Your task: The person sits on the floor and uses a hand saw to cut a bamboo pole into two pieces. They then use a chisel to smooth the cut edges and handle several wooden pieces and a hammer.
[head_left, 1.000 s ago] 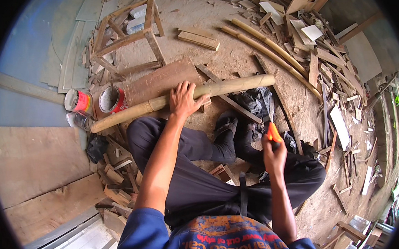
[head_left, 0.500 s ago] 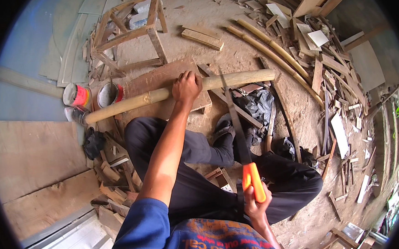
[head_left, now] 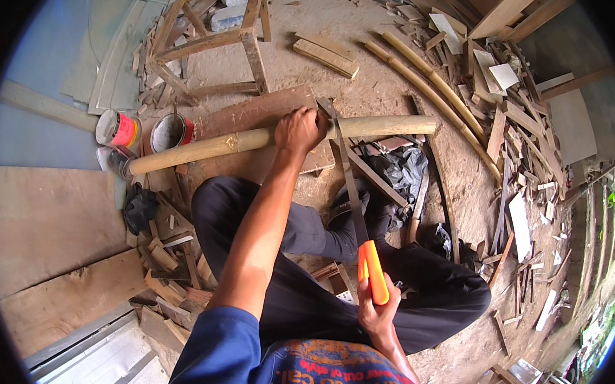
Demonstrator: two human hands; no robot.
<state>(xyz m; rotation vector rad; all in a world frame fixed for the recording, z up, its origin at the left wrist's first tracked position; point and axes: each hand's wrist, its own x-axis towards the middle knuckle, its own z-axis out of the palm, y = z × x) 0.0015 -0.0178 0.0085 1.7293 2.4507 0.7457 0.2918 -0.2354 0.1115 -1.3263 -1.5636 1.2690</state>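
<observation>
A long bamboo pole (head_left: 203, 152) lies crosswise in front of me over a low wooden bench (head_left: 257, 113). My left hand (head_left: 298, 130) is closed on the pole from above, fingers curled around it. My right hand (head_left: 379, 307) grips the orange handle of a handsaw (head_left: 355, 203), close to my lap. Its dark blade points away from me and crosses the pole just right of my left hand. I cannot tell whether the teeth are cutting into the bamboo.
Two paint cans (head_left: 116, 128) (head_left: 170, 133) stand by the pole's left end. A wooden stool frame (head_left: 249, 48) is beyond the bench. Two thinner bamboo poles (head_left: 450, 99) lie at right beside heaped wood scraps (head_left: 529, 129). A black plastic bag (head_left: 406, 168) lies beneath the pole's right part.
The saw has shifted left along the pole, its blade now closer to my left hand. My left hand keeps its place on the bamboo. The whole view has shifted slightly.
</observation>
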